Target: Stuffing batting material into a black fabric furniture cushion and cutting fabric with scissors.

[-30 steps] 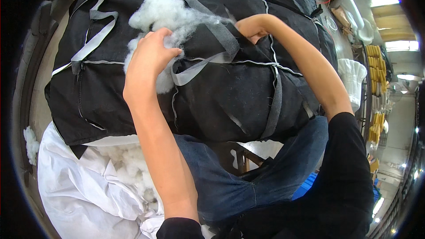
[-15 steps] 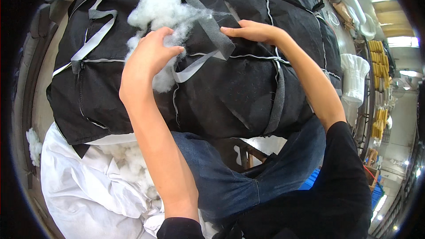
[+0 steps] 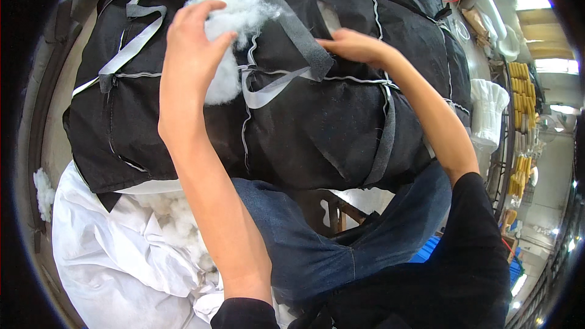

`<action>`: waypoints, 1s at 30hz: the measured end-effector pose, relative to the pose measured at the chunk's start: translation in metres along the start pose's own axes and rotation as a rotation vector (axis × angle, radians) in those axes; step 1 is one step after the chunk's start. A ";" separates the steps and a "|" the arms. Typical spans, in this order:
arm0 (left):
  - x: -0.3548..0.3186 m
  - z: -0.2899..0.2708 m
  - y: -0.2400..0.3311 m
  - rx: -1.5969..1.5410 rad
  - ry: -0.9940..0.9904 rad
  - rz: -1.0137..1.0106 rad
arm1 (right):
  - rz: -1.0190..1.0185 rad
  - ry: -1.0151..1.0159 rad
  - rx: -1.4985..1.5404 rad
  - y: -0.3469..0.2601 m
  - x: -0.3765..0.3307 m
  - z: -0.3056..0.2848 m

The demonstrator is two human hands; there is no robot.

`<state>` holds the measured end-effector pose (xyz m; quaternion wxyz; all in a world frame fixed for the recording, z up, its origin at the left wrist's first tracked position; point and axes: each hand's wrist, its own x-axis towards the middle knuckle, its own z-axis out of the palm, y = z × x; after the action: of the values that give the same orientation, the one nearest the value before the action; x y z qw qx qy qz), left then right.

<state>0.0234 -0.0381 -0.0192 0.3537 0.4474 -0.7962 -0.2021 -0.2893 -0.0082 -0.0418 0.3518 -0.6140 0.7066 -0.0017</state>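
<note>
A padded black fabric cover [image 3: 304,128] with white piping lies in front of me. A loose clump of white fibre stuffing [image 3: 237,6] rests on its upper middle part. My left hand [image 3: 192,45] is at the clump's left side, fingers curved and thumb spread apart, with stuffing showing between them. My right hand [image 3: 356,47] is by a slit [image 3: 329,17] in the cover; its fingertips are blurred, so I cannot see whether they grip anything. Between the hands lies a loose grey fastening strip [image 3: 298,39], joined to a folded white strip [image 3: 274,90].
A white cloth bag [image 3: 122,244] with more stuffing [image 3: 180,222] inside stands at lower left. Another white strip [image 3: 137,45] lies on the cover's left side. A wrapped white bundle [image 3: 487,109] and yellow rolls [image 3: 521,94] are at the right.
My left hand has moved up and slightly left, and the stuffing clump sits higher. The thin wisp stretching from the clump toward the right hand is gone. My right hand has shifted slightly right.
</note>
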 end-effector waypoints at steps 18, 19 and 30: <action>-0.019 0.024 -0.012 0.079 -0.391 -0.368 | -0.722 0.420 -0.410 -0.129 0.038 0.089; -0.022 0.019 -0.008 -0.016 -0.346 -0.289 | -0.688 0.368 -0.222 -0.127 0.032 0.088; -0.012 0.011 0.010 -0.195 -0.397 -0.367 | -0.598 -0.194 1.377 -0.117 -0.035 0.055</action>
<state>0.0133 -0.0228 -0.0244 0.1899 0.4997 -0.7322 -0.4220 -0.1607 0.0174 -0.0154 0.7009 -0.4184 0.3151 -0.4842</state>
